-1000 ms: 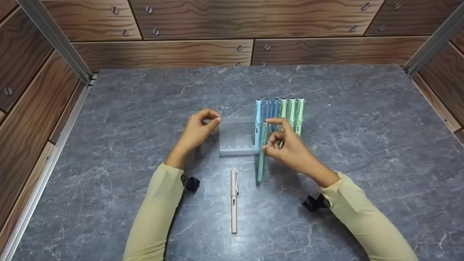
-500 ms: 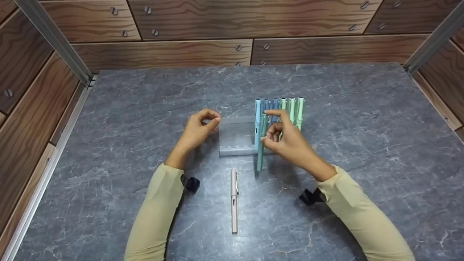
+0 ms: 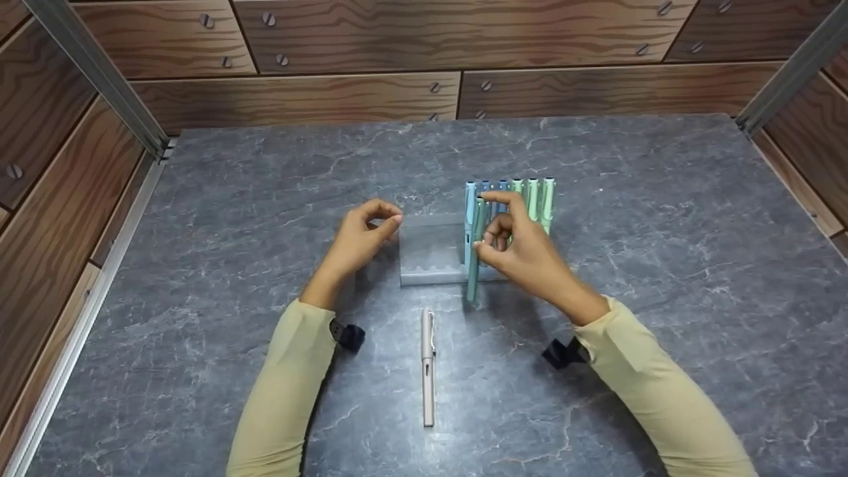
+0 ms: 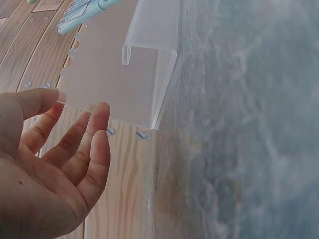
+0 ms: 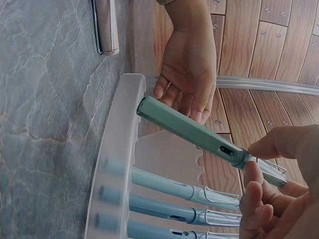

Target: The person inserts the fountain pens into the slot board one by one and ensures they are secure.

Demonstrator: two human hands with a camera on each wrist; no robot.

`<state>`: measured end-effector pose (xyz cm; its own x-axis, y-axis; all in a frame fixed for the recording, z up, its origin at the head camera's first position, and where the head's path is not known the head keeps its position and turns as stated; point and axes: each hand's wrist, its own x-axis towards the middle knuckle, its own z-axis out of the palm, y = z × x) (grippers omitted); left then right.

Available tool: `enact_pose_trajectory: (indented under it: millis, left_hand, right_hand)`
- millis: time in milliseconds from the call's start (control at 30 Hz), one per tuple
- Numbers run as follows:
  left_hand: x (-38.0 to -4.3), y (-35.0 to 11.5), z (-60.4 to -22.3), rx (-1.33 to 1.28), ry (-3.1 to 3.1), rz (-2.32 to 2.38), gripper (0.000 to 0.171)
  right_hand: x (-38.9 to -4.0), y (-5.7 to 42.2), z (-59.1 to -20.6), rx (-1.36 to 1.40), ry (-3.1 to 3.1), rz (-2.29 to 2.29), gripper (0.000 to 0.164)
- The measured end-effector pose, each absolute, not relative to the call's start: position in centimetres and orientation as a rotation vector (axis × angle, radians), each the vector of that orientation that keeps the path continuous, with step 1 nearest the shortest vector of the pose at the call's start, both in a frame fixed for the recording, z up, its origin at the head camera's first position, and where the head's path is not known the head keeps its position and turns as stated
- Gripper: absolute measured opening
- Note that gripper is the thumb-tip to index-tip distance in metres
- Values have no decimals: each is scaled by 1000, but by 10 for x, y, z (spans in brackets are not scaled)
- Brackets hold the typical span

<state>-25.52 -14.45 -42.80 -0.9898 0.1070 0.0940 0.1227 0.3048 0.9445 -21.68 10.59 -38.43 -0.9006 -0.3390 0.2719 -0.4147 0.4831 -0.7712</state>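
My right hand (image 3: 530, 252) pinches a dark green pen (image 5: 189, 127) between thumb and fingers. The pen is held tilted, cap end up, in front of the clear pen stand (image 3: 430, 278); its lower end is free and close to the stand's front lip in the right wrist view. My left hand (image 3: 361, 238) pinches the stand's upper left corner with thumb and index finger, the other fingers loosely bent. A light blue pen (image 3: 470, 199) leans in the stand beside the held pen. Dark blue pens (image 3: 503, 187) and light green pens (image 3: 548, 199) stand to its right, partly hidden by my right hand.
A beige pen (image 3: 428, 371) lies on the grey marbled table (image 3: 199, 331) in front of the stand. Wood-patterned panels (image 3: 351, 36) enclose the back and sides. The stand's left part shows several bare notches.
My right hand has moved the dark green pen away from me and slightly left, toward the stand. My left hand has stayed at the stand's corner.
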Motion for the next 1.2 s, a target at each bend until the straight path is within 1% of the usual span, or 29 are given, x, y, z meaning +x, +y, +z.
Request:
enact_pose_trajectory:
  millis: [633,833,1200]
  left_hand:
    - [-255,-145,-429,-209,-2526,-1851,17]
    - [-255,-145,-429,-240,-2536,-1836,17]
    - [-256,-145,-429,-226,-2520,-1849,17]
  right_hand:
    - [-223,104,-382,664,-2632,1323,62]
    - [-225,104,-383,670,-2607,1299,61]
    - [-231,99,-382,629,-2598,1222,60]
